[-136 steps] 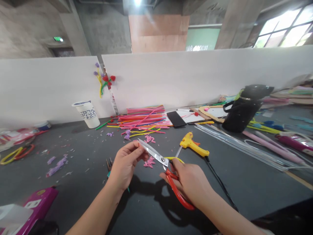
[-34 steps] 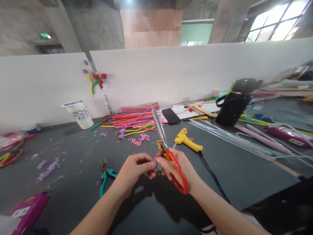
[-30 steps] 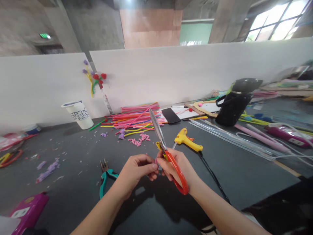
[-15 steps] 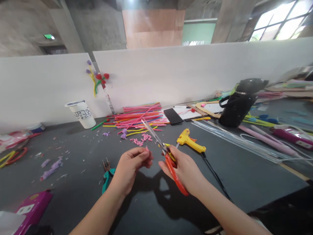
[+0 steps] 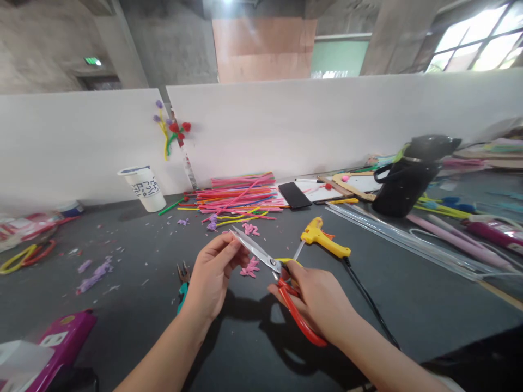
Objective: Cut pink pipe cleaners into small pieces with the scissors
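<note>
Right hand [image 5: 317, 296] gripping scissors [image 5: 256, 251], long axis slanting forward-left; blade tips at left hand [image 5: 211, 272], fingers [image 5: 229, 250] bunched, cannot tell if holding anything.

Glue gun [image 5: 333, 245], scissors [image 5: 261, 253] and pipe cleaners [image 5: 239, 199] show a craft workshop.

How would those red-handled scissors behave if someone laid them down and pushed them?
The scissors would probably slide rather than roll, given their flat blades and wide, curved red handles. The blades look like metal, so they should feel stiff, perhaps weighty for their size. With a pivot screw showing, they might swing if only one handle were nudged.
</note>
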`<state>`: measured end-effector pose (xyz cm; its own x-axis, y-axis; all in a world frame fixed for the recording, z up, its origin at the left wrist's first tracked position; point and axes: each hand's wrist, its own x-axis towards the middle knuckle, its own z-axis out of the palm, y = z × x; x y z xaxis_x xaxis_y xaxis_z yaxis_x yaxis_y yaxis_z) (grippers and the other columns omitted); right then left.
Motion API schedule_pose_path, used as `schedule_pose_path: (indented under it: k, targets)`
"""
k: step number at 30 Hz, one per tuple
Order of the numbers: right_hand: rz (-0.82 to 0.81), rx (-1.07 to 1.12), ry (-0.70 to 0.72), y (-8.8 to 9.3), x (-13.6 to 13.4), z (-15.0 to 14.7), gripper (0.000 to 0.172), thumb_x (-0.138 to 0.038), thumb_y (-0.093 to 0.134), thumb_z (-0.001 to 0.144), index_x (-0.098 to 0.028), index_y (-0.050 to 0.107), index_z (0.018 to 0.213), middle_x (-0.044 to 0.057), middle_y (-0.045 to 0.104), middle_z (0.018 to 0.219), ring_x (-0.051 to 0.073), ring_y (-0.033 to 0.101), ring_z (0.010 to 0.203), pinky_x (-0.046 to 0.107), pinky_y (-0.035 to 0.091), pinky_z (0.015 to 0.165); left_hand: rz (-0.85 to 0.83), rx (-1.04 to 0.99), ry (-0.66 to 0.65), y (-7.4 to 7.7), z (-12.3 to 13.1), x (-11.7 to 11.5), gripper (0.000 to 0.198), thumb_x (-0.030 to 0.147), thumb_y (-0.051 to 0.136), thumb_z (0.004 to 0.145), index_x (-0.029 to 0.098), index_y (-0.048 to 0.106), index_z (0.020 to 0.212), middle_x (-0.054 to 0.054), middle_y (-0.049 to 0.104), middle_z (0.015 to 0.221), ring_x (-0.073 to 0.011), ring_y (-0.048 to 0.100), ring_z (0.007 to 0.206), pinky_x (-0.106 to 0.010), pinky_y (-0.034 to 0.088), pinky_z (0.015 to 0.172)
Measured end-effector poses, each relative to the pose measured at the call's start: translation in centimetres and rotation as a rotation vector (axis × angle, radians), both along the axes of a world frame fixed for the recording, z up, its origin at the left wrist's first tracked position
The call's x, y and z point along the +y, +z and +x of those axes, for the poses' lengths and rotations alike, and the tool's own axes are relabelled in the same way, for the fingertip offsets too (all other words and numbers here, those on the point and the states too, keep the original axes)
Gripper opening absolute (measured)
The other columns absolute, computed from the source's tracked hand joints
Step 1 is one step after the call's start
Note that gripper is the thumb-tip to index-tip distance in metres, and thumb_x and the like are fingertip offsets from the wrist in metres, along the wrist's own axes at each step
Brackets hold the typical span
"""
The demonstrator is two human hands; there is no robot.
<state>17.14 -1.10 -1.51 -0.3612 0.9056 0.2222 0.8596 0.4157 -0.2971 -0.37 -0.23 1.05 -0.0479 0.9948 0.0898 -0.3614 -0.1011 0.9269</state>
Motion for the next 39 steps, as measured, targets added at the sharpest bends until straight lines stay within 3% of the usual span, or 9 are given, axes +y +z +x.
schedule_pose_path:
  k: [22,31,39]
  targets:
    - [0.029,-0.053,-0.017,0.03,-0.03,0.08,0.034,-0.050,0.035,0.079,-0.020,0.048,0.071,0.002,0.055,0.053,0.017,0.053,0.048,0.024,0.024,0.046,0.002,-0.033,-0.012,0.12,-0.16,0.08,0.007,0.021,0.058,0.072,0.016,0.061,0.071,0.001,0.057,0.064,-0.0069,0.051,0.056,-0.018,0.042,0.055]
    - [-0.012,-0.014,-0.032,-0.17,-0.07,-0.06,0.039,-0.058,0.037,0.076,-0.021,0.047,0.074,0.001,0.060,0.059,0.017,0.055,0.052,0.024,0.024,0.047,-0.003,-0.045,0.002,-0.01,-0.30,0.16,0.007,0.021,0.057,0.072,0.015,0.060,0.073,0.001,0.059,0.064,-0.0070,0.053,0.055,-0.018,0.043,0.055]
    - [-0.018,-0.004,0.007,-0.15,-0.07,-0.16,0.039,-0.058,0.035,0.077,-0.021,0.046,0.070,0.000,0.058,0.055,0.015,0.054,0.049,0.023,0.023,0.046,0.026,-0.067,-0.056,0.05,-0.38,0.36,0.007,0.019,0.055,0.074,0.014,0.060,0.072,0.000,0.057,0.063,-0.0063,0.052,0.055,-0.017,0.043,0.054]
